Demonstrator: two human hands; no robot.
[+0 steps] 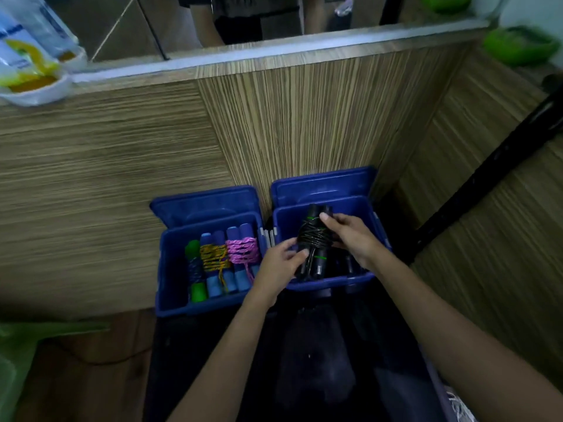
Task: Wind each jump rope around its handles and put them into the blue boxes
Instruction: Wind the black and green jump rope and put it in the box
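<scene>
Two blue boxes stand side by side with lids tipped back. The left blue box (170, 269) holds three wound ropes: a green-handled one (195, 269), a yellow rope (214, 258) and a pink rope (243, 251) on blue handles. Over the right blue box (362, 208) I hold a black jump rope (313, 242) with green rings, its cord wound around both handles. My left hand (281, 263) grips its lower left side. My right hand (350, 236) pinches its upper right side. More black handles lie dim in that box under my right hand.
The boxes stand against striped wooden panels that form a corner. A black pole (487, 169) slants down on the right. A green bowl (518, 45) sits on the ledge at top right, white plastic bags (30, 56) at top left. A green bin (18, 360) is at lower left.
</scene>
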